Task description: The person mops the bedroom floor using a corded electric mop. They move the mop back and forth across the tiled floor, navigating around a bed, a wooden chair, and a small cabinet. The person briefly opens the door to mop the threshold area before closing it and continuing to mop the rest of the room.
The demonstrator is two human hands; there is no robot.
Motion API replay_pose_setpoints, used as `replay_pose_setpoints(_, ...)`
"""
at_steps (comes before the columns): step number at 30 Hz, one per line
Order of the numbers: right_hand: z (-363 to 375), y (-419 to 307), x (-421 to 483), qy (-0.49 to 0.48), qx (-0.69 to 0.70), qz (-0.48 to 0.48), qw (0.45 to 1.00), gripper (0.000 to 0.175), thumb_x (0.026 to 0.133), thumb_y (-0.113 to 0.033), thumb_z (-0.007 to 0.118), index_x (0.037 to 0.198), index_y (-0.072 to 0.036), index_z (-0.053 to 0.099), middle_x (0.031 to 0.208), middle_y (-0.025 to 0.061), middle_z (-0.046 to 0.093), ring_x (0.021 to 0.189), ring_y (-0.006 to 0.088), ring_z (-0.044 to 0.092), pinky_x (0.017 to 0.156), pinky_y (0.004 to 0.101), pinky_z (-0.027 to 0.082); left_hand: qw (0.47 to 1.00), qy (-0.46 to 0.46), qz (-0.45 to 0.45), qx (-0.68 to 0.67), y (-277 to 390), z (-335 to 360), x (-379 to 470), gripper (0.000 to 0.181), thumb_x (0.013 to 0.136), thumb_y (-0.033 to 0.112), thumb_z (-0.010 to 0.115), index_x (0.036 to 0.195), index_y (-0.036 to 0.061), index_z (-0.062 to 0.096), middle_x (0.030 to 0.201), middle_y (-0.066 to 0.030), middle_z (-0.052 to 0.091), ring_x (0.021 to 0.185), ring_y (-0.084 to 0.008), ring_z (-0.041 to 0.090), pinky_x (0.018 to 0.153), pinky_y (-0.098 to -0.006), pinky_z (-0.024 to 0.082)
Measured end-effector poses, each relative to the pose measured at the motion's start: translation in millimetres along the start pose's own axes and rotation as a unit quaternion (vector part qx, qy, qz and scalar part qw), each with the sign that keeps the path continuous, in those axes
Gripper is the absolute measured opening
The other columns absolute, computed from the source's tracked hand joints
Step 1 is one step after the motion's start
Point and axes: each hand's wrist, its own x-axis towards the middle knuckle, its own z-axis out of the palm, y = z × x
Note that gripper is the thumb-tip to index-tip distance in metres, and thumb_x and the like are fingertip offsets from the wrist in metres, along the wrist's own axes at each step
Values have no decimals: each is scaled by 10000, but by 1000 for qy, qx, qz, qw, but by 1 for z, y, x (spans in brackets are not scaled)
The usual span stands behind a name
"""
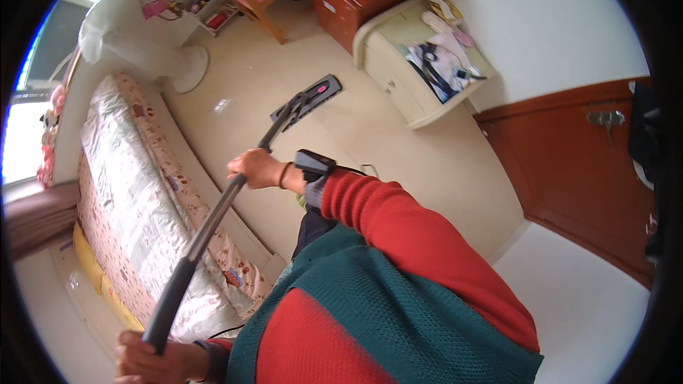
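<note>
My left hand (155, 360) grips the thick dark upper end of a long mop handle (205, 229) at the lower left. Further down the pole, my right hand (257, 168) is closed around it, the forearm in a red knitted sleeve with a black device strapped at the wrist. The flat grey mop head (315, 97), with a pink spot on it, rests on the pale glossy floor (341, 138) beyond my right hand. Both ends of the pole show in view.
A bed (139, 197) with a floral cover runs along the left. At the upper right stands a cream cabinet (392, 85) with items on top, beside a red-brown cabinet (333, 13). A wooden chair (256, 5), a covered standing object (144, 42) with a round base and a red-brown door (565, 170) surround the floor.
</note>
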Motion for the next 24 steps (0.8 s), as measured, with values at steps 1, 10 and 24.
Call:
replay_pose_setpoints(1, 0, 9, 3, -7, -2, -3, 1000, 149, 859, -228, 634, 765, -117, 601, 764, 113, 649, 791, 342, 643, 726, 451, 494, 975, 207, 7, 78, -4, 4, -16, 359, 993, 211, 347, 643, 134, 349, 445, 39, 281, 422, -89, 260, 489, -330, 270)
replay_pose_setpoints(10, 49, -16, 36, 32, -4, 42, 999, 140, 837, -167, 672, 753, -95, 587, 769, 91, 646, 789, 318, 622, 709, 446, 468, 995, 88, -5, -41, -38, -107, 20, 357, 1039, 252, 334, 720, 108, 406, 418, 48, 297, 388, -77, 260, 503, -248, 326)
replay_pose_setpoints(24, 81, -54, 81, 27, -16, 106, 994, 155, 813, -116, 709, 732, -118, 576, 657, 83, 621, 656, 328, 622, 587, 422, 469, 969, 17, 41, -243, -102, -202, 90, 103, 896, 165, 622, 902, 62, 628, 455, 31, 554, 333, -40, 485, 429, -146, 390)
